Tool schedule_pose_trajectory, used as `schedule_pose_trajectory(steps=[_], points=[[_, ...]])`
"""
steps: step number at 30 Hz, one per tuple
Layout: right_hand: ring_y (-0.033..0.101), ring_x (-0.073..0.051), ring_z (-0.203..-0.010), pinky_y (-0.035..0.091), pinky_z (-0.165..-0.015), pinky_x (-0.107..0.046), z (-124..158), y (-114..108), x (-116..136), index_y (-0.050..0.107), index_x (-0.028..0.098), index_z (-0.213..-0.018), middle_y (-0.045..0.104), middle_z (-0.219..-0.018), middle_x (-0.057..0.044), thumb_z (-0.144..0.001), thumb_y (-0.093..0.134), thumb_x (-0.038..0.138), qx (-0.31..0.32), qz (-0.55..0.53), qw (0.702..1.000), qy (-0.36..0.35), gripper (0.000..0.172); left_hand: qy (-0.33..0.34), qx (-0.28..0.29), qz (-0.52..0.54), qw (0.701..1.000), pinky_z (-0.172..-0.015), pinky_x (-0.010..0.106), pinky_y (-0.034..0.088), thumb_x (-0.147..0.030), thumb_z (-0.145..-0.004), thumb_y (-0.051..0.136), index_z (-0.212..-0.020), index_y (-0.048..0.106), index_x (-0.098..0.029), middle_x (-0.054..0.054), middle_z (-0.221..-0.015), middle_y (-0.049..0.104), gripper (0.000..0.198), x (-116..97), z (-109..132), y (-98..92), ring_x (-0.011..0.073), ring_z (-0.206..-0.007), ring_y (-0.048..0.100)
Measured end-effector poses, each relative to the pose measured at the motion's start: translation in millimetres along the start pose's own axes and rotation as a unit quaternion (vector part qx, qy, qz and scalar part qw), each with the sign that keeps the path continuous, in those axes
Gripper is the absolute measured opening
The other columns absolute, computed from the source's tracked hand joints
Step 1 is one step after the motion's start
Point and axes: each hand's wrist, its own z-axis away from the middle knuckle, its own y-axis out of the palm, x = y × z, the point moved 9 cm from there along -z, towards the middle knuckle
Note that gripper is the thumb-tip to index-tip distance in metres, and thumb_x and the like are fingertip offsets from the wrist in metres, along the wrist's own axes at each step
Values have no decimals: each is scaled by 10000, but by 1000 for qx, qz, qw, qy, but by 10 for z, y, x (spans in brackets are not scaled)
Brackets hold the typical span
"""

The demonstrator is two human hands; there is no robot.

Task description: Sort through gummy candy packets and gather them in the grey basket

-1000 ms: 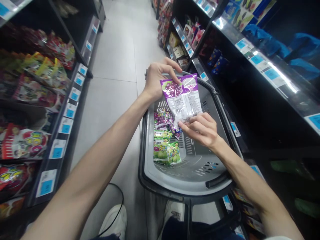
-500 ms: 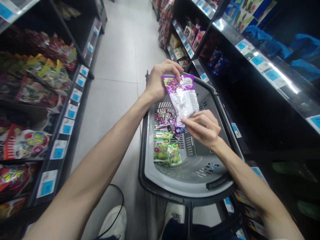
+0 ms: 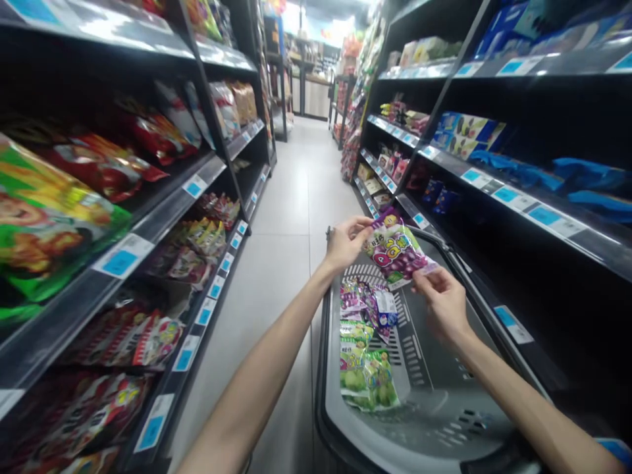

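Between my two hands, a purple bag of grape gummy candy is held above the basket with its printed front facing me. My left hand pinches its upper left corner; my right hand grips the lower right corner. Below sits a grey shopping basket with slotted walls and a dark rim. Along its left side lie green candy bags, and farther back are purple candy bags, one showing a white label.
Shelves with snack bags and price tags line the left. On the right, dark shelves carry blue packages and boxes. A grey tiled floor runs between them toward a counter.
The grape candy bag has turned from its back to its printed front, still in both hands. My view has tilted up, showing more of the aisle.
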Motion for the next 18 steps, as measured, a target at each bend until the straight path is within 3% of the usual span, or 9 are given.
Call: schedule_pose_trajectory(steps=[3, 6, 14, 18], points=[[592, -60, -708, 512, -575, -121, 15, 2, -230, 704, 171, -883, 689, -883, 0, -470, 984, 386, -7, -68, 990, 127, 543, 22, -10, -65, 998, -712, 217, 511, -208, -884, 658, -999, 725, -155, 60, -968, 717, 142, -47, 34, 5, 120, -844, 649], [602, -53, -707, 521, -571, -103, 70, 22, -345, 735, 181, -919, 697, -910, 2, -436, 999, 335, -3, -93, 976, 196, 572, 33, -32, -140, 989, -765, 234, 515, -173, -870, 664, -973, 751, -160, 53, -958, 719, 136, -89, 56, -18, 113, -815, 642], [636, -85, -733, 552, -698, -153, 75, 189, -253, 735, 186, -938, 709, -886, -30, -502, 986, 400, 116, -87, 970, 197, 547, 32, -39, -228, 972, -808, 242, 539, -120, -850, 664, -938, 756, -161, 36, -921, 731, 135, -189, 90, -7, 109, -798, 656], [624, -121, -708, 534, -637, -186, 108, 84, -219, 741, 178, -860, 688, -790, -51, -438, 999, 449, 139, -16, 971, 195, 565, 58, 30, -293, 954, -818, 249, 551, -91, -833, 675, -975, 741, -150, 35, -905, 716, 167, -291, 164, 182, 122, -814, 655]])
